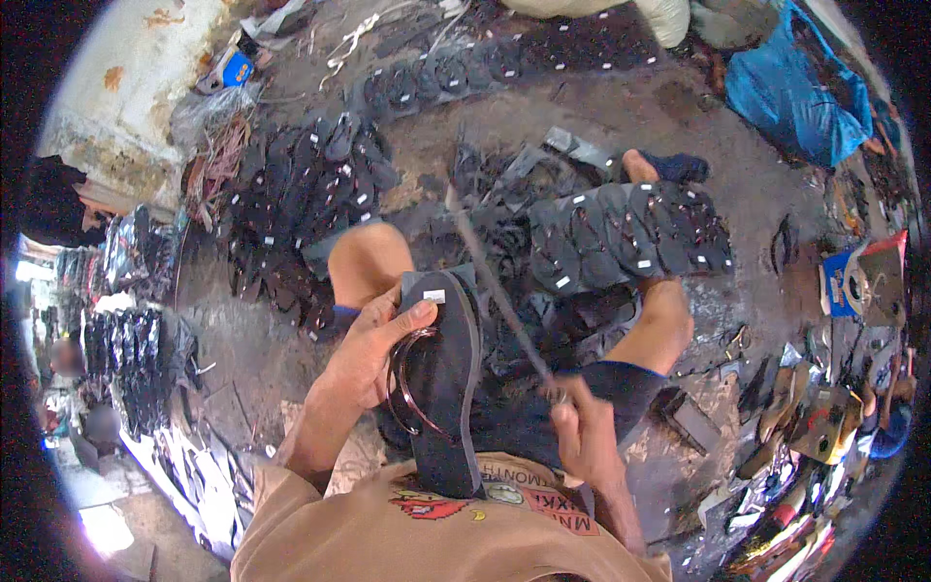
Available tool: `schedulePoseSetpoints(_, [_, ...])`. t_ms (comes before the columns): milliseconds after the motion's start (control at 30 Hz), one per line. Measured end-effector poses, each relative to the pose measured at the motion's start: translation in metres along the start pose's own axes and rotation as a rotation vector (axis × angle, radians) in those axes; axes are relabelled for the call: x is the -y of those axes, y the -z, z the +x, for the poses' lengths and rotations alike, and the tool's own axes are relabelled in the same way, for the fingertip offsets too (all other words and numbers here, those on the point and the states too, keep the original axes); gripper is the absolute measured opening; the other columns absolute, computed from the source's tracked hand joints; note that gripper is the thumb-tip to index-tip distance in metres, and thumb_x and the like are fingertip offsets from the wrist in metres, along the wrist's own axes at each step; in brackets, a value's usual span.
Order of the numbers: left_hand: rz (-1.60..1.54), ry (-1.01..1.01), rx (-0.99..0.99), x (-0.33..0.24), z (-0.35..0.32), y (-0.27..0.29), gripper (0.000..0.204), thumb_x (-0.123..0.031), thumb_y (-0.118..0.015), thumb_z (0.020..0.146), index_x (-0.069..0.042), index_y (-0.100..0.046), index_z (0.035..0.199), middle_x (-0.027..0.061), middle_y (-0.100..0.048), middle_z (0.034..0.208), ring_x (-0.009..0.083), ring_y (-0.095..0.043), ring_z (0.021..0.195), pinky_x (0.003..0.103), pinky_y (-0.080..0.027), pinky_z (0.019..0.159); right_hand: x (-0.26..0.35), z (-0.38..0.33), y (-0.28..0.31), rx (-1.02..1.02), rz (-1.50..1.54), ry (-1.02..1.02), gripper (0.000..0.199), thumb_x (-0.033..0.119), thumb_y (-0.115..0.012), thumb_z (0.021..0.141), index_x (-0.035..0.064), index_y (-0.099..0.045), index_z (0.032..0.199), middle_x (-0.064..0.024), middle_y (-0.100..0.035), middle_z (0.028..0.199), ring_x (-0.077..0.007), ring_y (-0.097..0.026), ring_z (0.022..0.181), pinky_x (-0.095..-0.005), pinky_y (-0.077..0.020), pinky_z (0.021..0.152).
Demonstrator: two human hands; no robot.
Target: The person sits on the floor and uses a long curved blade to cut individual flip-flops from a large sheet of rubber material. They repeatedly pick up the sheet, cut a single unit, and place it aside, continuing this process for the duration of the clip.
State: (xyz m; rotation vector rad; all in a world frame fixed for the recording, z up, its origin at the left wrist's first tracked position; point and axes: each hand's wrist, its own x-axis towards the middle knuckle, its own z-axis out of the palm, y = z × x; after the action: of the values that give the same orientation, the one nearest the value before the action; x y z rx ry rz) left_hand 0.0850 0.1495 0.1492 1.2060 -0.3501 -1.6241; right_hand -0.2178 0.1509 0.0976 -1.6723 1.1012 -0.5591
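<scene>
Heaped dark sandals (pixel 291 189) fill the upper left of the frame; at centre, our left hand (pixel 364 354) is clamped on a strapped black sandal (pixel 448 388); just right of it, our right hand (pixel 585 427) grips a long, blurred tool (pixel 499 293). We judge this sandal assembled, with some tool work left; the laid-out row (pixel 621 233) right of centre looks further along.

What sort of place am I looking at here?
Likely a small footwear workshop: dark sandals lie in a row on the floor, the left hand holds a black flip-flop, and the right hand grips a long, thin tool.
</scene>
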Motion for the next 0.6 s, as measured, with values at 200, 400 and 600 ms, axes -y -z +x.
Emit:
schedulePoseSetpoints(200, [-0.076, 0.085, -0.105, 0.01, -0.023, 0.004, 0.041, -0.02, -0.073, 0.1, -0.002, -0.058, 0.133, 0.0083, -0.072, 0.117, 0.0168, -0.072, 0.102, 0.033, -0.062, 0.09, -0.021, -0.104, -0.006, 0.334, 0.013, -0.291, 0.044, 0.04, -0.061, 0.099, 0.0037, -0.061, 0.123, -0.0289, -0.067, 0.09, -0.0533, -0.066, 0.087, -0.0569, -0.0505, 0.075])
schedulePoseSetpoints(400, [0.166, 0.105, -0.103, 0.002, -0.012, -0.008, 0.045, -0.023, -0.077, 0.097, -0.002, -0.058, 0.132, 0.0054, -0.07, 0.114, 0.0143, -0.068, 0.103, 0.033, -0.059, 0.09, -0.025, -0.037, -0.012, 0.282, -0.124, -0.268, 0.033, 0.035, -0.059, 0.102, 0.0041, -0.06, 0.113, -0.0269, -0.067, 0.087, -0.0517, -0.065, 0.083, -0.0575, -0.0484, 0.071])
schedulePoseSetpoints(600, [0.448, 0.131, -0.07, -0.011, 0.0, -0.006, 0.048, -0.025, -0.08, 0.095, -0.001, -0.058, 0.131, 0.0042, -0.07, 0.114, 0.0117, -0.065, 0.104, 0.031, -0.055, 0.092, 0.005, 0.093, 0.004, 0.438, -0.086, -0.038, 0.038, 0.039, -0.052, 0.107, 0.0052, -0.063, 0.121, -0.0261, -0.068, 0.083, -0.051, -0.066, 0.079, -0.0561, -0.0502, 0.074])
